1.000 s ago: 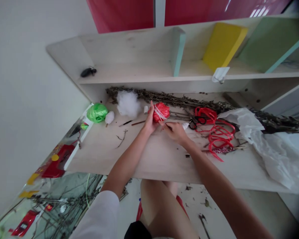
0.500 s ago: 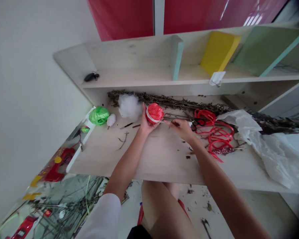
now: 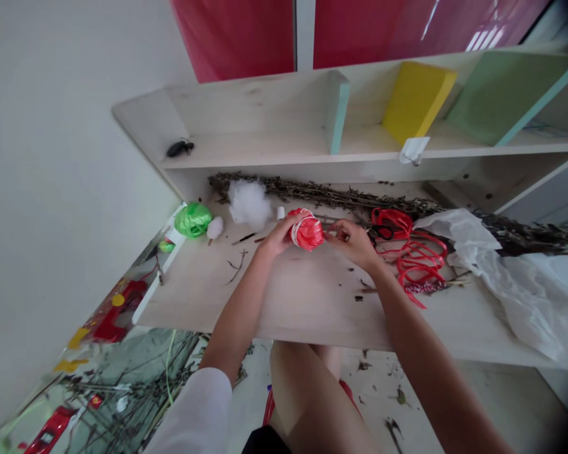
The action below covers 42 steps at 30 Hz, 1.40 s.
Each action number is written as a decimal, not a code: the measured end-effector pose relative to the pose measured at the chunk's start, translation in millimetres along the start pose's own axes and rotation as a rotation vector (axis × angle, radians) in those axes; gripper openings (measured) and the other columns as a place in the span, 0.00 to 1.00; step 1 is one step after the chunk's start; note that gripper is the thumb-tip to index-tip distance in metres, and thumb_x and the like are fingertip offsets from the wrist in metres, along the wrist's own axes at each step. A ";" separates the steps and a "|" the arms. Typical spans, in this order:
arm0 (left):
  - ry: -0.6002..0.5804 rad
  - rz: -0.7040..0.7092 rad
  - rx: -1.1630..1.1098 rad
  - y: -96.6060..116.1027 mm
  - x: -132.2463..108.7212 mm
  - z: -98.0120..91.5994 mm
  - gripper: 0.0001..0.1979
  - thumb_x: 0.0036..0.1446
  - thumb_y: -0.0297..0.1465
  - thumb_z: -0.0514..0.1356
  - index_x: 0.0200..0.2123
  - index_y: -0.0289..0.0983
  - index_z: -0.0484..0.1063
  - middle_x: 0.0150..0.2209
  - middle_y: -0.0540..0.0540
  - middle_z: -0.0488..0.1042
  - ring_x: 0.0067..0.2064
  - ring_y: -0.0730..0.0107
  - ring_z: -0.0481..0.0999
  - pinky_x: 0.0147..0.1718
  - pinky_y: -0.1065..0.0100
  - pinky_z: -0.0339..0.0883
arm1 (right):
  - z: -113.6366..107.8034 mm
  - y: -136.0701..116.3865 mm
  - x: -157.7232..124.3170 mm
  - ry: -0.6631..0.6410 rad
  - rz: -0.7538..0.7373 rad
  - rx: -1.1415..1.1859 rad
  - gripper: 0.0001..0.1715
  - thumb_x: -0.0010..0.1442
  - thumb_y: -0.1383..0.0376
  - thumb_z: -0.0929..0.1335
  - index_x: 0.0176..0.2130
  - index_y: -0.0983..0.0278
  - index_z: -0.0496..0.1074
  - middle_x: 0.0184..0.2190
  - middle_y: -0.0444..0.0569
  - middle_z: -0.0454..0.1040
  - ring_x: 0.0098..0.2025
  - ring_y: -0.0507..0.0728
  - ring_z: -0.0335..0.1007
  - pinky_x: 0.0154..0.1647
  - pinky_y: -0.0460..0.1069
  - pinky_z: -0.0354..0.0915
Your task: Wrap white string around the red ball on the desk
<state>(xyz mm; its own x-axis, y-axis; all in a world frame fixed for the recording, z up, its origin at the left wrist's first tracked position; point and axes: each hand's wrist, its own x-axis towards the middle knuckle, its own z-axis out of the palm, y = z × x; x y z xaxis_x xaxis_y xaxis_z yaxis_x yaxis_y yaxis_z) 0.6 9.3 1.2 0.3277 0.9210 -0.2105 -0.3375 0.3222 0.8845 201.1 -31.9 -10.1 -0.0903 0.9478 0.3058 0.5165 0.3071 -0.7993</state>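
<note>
My left hand (image 3: pixel 283 236) is closed round a red ball (image 3: pixel 308 233) that looks wrapped in shiny plastic strip, with white string (image 3: pixel 297 231) wound across it. Close against the ball's right side, my right hand (image 3: pixel 353 242) has thumb and fingers pinched together on the string; the strand between them barely shows. Both hands are raised over the pale wooden desk (image 3: pixel 303 302). A tuft of white stuffing (image 3: pixel 249 204) lies beyond my left hand. Loose red ribbon (image 3: pixel 419 255) and black-handled scissors (image 3: pixel 381 233) lie right of my right hand.
A green ball (image 3: pixel 192 220) and a small white ball on a stick (image 3: pixel 215 227) sit at the left. Dry twigs (image 3: pixel 312 191) stretch along the back. A crumpled translucent plastic bag (image 3: pixel 525 296) covers the right side. Above is a shelf (image 3: pixel 265 148) with coloured dividers.
The red ball has turned in my left hand and moved slightly right and down, so its string lies at another angle. My right hand has come closer to the ball.
</note>
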 end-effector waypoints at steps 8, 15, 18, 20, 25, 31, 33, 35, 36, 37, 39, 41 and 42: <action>-0.283 0.068 0.374 7.6 -17.3 6.1 0.19 0.37 0.39 0.73 0.31 0.36 0.77 0.31 0.45 0.77 0.35 0.65 0.77 0.36 0.65 0.70 | -6.3 -19.1 -2.7 -0.036 0.270 0.485 0.30 0.48 0.46 0.72 0.42 0.65 0.71 0.16 0.40 0.66 0.17 0.48 0.55 0.18 0.45 0.50; -0.162 0.422 0.717 -1.4 -24.6 28.9 0.27 0.36 0.38 0.74 0.42 0.40 0.74 0.43 0.44 0.76 0.44 0.58 0.75 0.45 0.59 0.69 | -2.7 -15.1 -1.0 0.105 0.263 0.442 0.30 0.45 0.46 0.74 0.38 0.65 0.72 0.19 0.44 0.70 0.16 0.49 0.59 0.15 0.45 0.51; -0.085 0.634 0.942 -10.3 -23.7 34.1 0.31 0.39 0.35 0.73 0.49 0.42 0.72 0.50 0.41 0.74 0.52 0.52 0.72 0.53 0.54 0.64 | -3.0 -11.4 -0.2 0.150 0.239 0.400 0.28 0.48 0.45 0.72 0.37 0.65 0.71 0.16 0.41 0.67 0.14 0.48 0.55 0.14 0.45 0.48; -0.088 0.732 1.105 -15.0 -23.1 34.8 0.33 0.42 0.31 0.72 0.54 0.43 0.70 0.55 0.40 0.71 0.58 0.51 0.68 0.58 0.54 0.60 | -5.1 -10.9 -0.5 0.178 0.244 0.409 0.28 0.51 0.44 0.70 0.37 0.64 0.71 0.14 0.40 0.64 0.12 0.48 0.53 0.13 0.45 0.47; -0.115 0.826 1.373 -21.8 -19.5 28.5 0.29 0.50 0.25 0.65 0.57 0.44 0.68 0.61 0.42 0.68 0.61 0.52 0.64 0.61 0.52 0.56 | -7.5 -12.2 -2.3 0.165 0.244 0.403 0.28 0.52 0.42 0.70 0.35 0.63 0.69 0.13 0.40 0.64 0.11 0.50 0.55 0.13 0.47 0.50; 0.119 0.855 1.230 -26.3 -17.0 23.9 0.23 0.52 0.31 0.65 0.53 0.43 0.72 0.56 0.41 0.72 0.60 0.51 0.65 0.62 0.52 0.55 | -1.6 -10.0 -4.9 0.147 0.080 0.103 0.24 0.59 0.43 0.65 0.33 0.61 0.66 0.17 0.45 0.70 0.19 0.55 0.67 0.24 0.48 0.61; 0.167 0.840 1.123 -26.3 -17.5 24.6 0.22 0.51 0.33 0.66 0.51 0.44 0.74 0.55 0.41 0.72 0.60 0.51 0.65 0.63 0.52 0.54 | -1.3 -9.6 -5.5 0.151 -0.006 -0.042 0.25 0.63 0.43 0.61 0.29 0.61 0.65 0.19 0.47 0.71 0.23 0.55 0.68 0.28 0.49 0.61; 0.191 0.807 0.999 -25.0 -18.3 25.5 0.22 0.48 0.35 0.69 0.48 0.44 0.74 0.54 0.42 0.73 0.60 0.51 0.65 0.63 0.52 0.53 | -1.1 -9.4 -5.9 0.161 -0.091 -0.182 0.29 0.66 0.45 0.56 0.28 0.61 0.66 0.24 0.50 0.72 0.28 0.56 0.69 0.33 0.49 0.62; 0.199 0.786 0.934 -24.0 -18.6 26.1 0.22 0.46 0.36 0.70 0.47 0.44 0.75 0.53 0.42 0.73 0.59 0.51 0.66 0.63 0.52 0.54 | -0.7 -9.1 -6.1 0.173 -0.122 -0.251 0.30 0.67 0.45 0.55 0.28 0.62 0.67 0.27 0.52 0.73 0.31 0.57 0.69 0.36 0.50 0.62; 0.205 0.763 0.873 -22.9 -19.0 26.7 0.24 0.44 0.38 0.71 0.46 0.44 0.75 0.53 0.42 0.73 0.59 0.51 0.67 0.62 0.53 0.54 | 0.0 -8.8 -6.2 0.183 -0.142 -0.313 0.31 0.68 0.46 0.54 0.28 0.62 0.68 0.29 0.54 0.74 0.33 0.57 0.70 0.38 0.50 0.62; 0.221 0.728 0.774 -20.8 -19.9 28.3 0.26 0.40 0.39 0.74 0.45 0.44 0.75 0.51 0.42 0.73 0.58 0.51 0.67 0.61 0.53 0.55 | 2.1 -7.7 -6.5 0.181 -0.152 -0.400 0.32 0.69 0.48 0.52 0.30 0.63 0.71 0.34 0.56 0.75 0.37 0.58 0.70 0.42 0.51 0.61; 0.231 0.710 0.706 -19.3 -21.2 30.9 0.27 0.38 0.38 0.75 0.44 0.44 0.74 0.50 0.42 0.74 0.58 0.52 0.68 0.61 0.54 0.56 | 4.5 -6.2 -6.9 0.170 -0.143 -0.443 0.33 0.70 0.49 0.51 0.34 0.64 0.73 0.36 0.56 0.76 0.40 0.59 0.70 0.45 0.53 0.61; 0.235 0.707 0.675 -18.6 -22.0 32.5 0.26 0.38 0.37 0.75 0.44 0.44 0.74 0.50 0.42 0.74 0.58 0.53 0.68 0.61 0.54 0.56 | 5.5 -5.3 -7.0 0.173 -0.142 -0.455 0.32 0.70 0.50 0.51 0.35 0.64 0.74 0.37 0.57 0.76 0.41 0.60 0.70 0.48 0.54 0.61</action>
<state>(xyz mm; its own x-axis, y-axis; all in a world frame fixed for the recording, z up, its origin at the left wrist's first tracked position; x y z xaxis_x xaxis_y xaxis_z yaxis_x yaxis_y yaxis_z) 28.3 -24.1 2.9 0.0385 0.8961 0.4422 0.2075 -0.4401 0.8737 194.3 -39.7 -10.8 -0.0640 0.8597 0.5067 0.8318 0.3264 -0.4489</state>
